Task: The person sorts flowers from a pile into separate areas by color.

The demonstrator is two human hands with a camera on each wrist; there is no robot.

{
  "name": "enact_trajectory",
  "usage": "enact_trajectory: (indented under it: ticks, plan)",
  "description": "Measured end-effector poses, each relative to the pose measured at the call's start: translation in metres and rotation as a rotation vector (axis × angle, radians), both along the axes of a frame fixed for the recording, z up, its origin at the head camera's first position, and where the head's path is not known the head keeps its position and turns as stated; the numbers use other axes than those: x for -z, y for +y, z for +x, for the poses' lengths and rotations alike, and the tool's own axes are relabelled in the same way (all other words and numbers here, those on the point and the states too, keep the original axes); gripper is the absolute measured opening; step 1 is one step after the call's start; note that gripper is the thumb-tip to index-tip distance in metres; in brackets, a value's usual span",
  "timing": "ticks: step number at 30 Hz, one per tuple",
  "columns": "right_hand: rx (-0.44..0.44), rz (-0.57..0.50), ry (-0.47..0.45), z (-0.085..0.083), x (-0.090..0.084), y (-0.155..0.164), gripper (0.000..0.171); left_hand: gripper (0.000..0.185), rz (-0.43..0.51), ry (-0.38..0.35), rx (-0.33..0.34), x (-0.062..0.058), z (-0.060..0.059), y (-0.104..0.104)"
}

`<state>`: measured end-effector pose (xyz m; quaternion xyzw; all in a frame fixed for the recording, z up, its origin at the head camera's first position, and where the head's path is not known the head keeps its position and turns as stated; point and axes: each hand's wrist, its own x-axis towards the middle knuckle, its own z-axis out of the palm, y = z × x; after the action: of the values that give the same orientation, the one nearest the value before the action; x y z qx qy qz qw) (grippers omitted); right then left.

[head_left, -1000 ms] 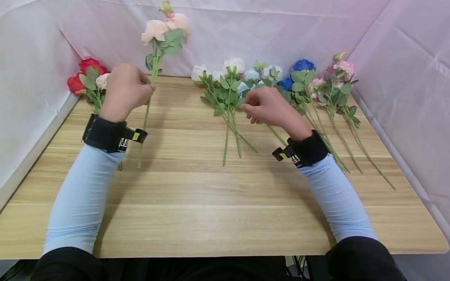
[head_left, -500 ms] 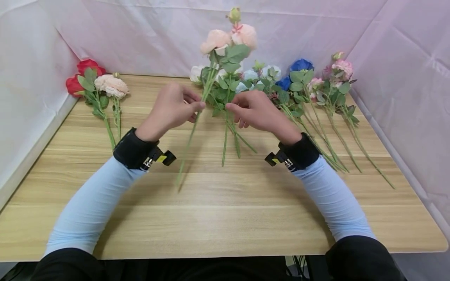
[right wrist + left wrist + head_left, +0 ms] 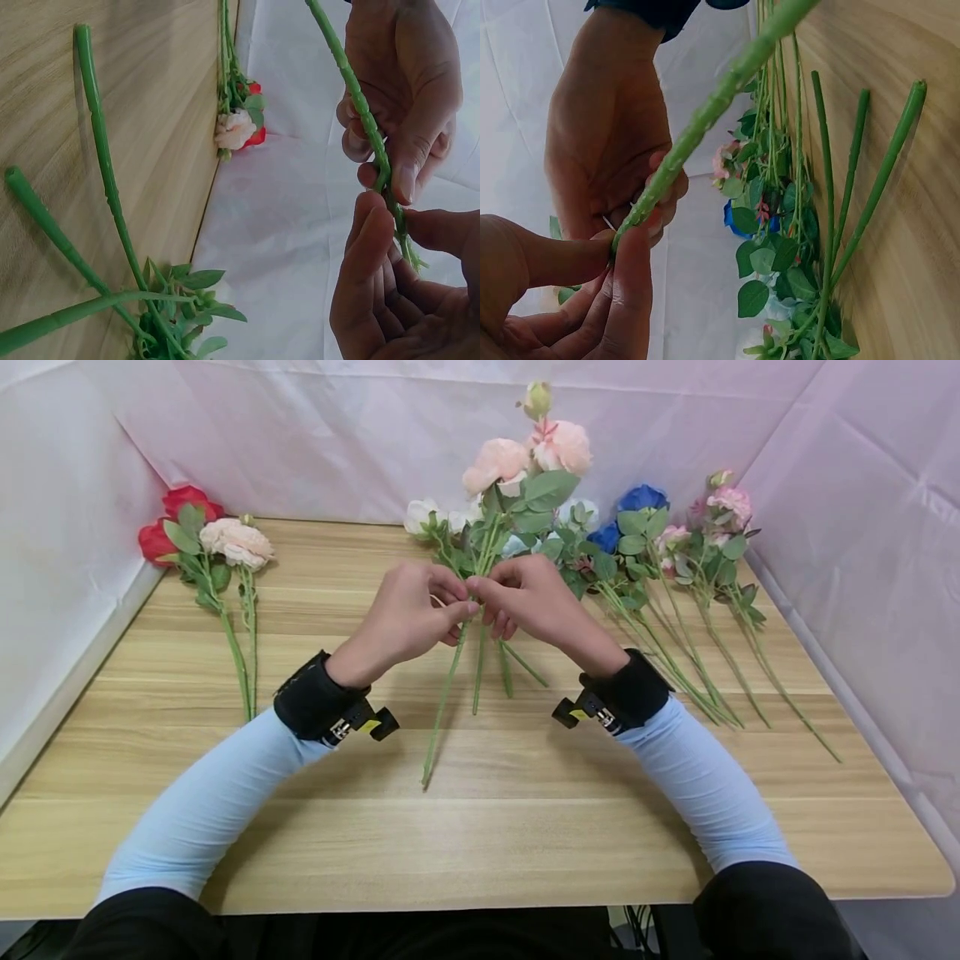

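A pale pink artificial peony (image 3: 498, 465) with two blooms and a bud stands tilted above the middle of the table, its head leaning away to the right. My left hand (image 3: 408, 617) pinches its green stem (image 3: 697, 124) between thumb and fingers. Just above that grip, the thumb and fingertips of my right hand (image 3: 536, 606) pinch the same stem, as the right wrist view shows. Both hands nearly meet there. Behind them lie white flowers (image 3: 422, 517), partly hidden by the peony, with their crossed stems (image 3: 97, 127) pointing toward me.
Red roses (image 3: 159, 542) and another pale pink peony (image 3: 237, 543) lie at the back left of the wooden table (image 3: 570, 835). Light blue flowers, blue roses (image 3: 642, 499) and pink flowers (image 3: 731, 506) line the back right. White cloth (image 3: 315, 443) walls the back and sides.
My left hand has carried the peony from the left to the middle. My right hand has shifted slightly left and now pinches the stem too.
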<state>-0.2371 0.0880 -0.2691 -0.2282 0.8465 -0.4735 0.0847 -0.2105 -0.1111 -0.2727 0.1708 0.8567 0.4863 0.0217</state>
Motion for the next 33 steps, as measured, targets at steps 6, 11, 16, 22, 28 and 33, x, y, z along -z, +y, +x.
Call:
enact_trajectory:
  ticks: [6, 11, 16, 22, 28, 33]
  plan:
    - [0.039, -0.021, -0.084, 0.002, -0.004, 0.0, 0.031, 0.012, 0.038, 0.002, 0.03, 0.002, 0.004, 0.003]
    - [0.043, -0.022, -0.124, 0.003, -0.008, -0.002, 0.028, 0.013, 0.011, 0.001, 0.046, 0.001, 0.005, 0.003]
    - [0.05, -0.016, -0.126, 0.004, -0.007, 0.0, 0.028, 0.01, -0.025, -0.002, 0.044, 0.001, 0.002, 0.002]
    - [0.052, -0.023, -0.152, 0.002, -0.006, 0.002, 0.027, 0.014, -0.082, -0.028, 0.039, 0.001, -0.005, -0.003]
    - [0.077, 0.001, -0.164, -0.005, -0.005, 0.002, 0.028, 0.029, -0.253, 0.003, -0.028, 0.007, -0.027, -0.026]
    - [0.068, 0.057, -0.171, -0.013, -0.003, -0.01, 0.029, 0.039, -0.386, -0.034, -0.169, 0.01, -0.048, -0.058]
